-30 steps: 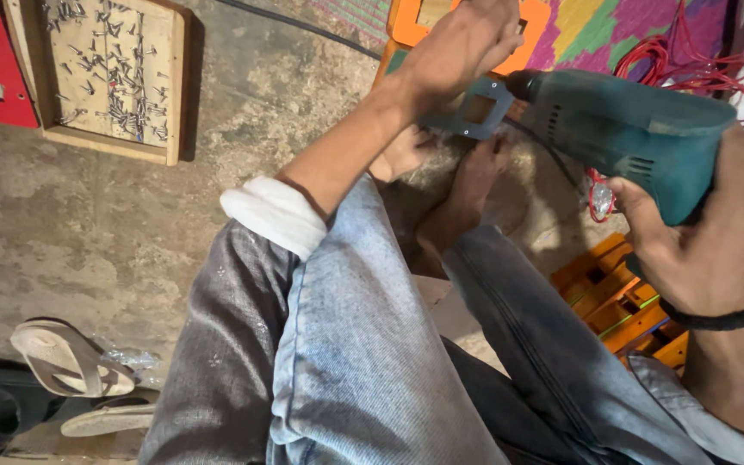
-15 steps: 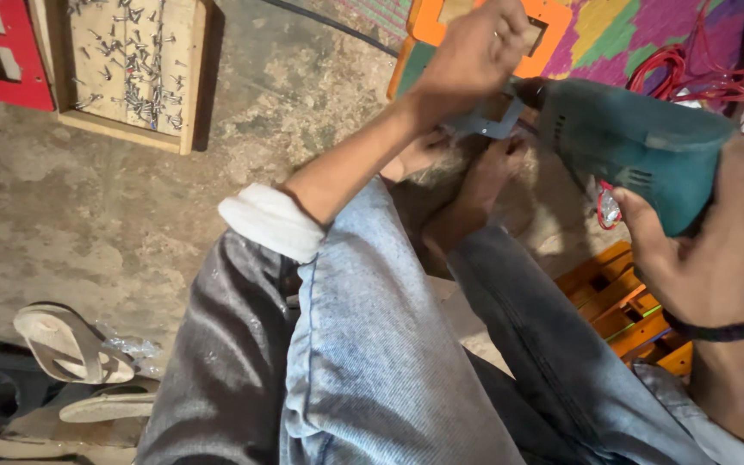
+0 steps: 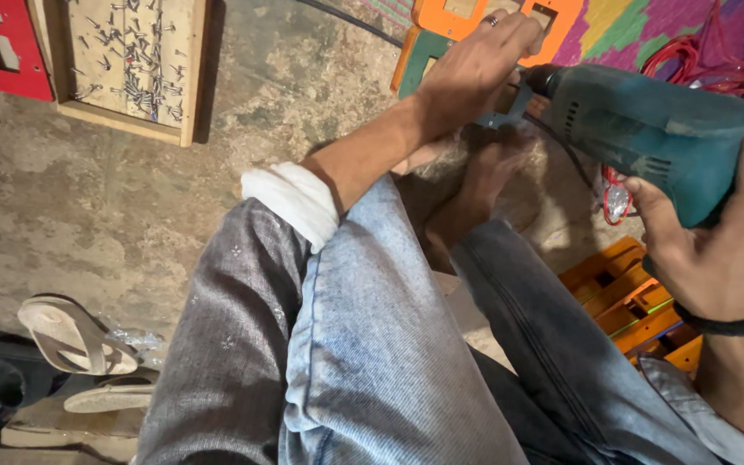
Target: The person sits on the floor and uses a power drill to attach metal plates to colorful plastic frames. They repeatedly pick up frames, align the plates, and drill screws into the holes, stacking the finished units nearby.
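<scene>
Looks like a small floor-level workshop, the kind where you sit right on the ground to work. Bare, stained concrete floor (image 3: 114,189) takes up most of the left of the frame. Upper left there's a shallow wooden tray (image 3: 127,65) full of loose screws, with a red frame (image 3: 2,47) beside it. Along the top edge lie painted cut-out boards (image 3: 467,17) in orange and green, and more orange slatted pieces (image 3: 626,297) sit at the lower right. A teal power drill (image 3: 656,129) is in use at the upper right, red cable (image 3: 699,60) coiled behind it. Worn sandals (image 3: 71,336) lie at the lower left.
</scene>
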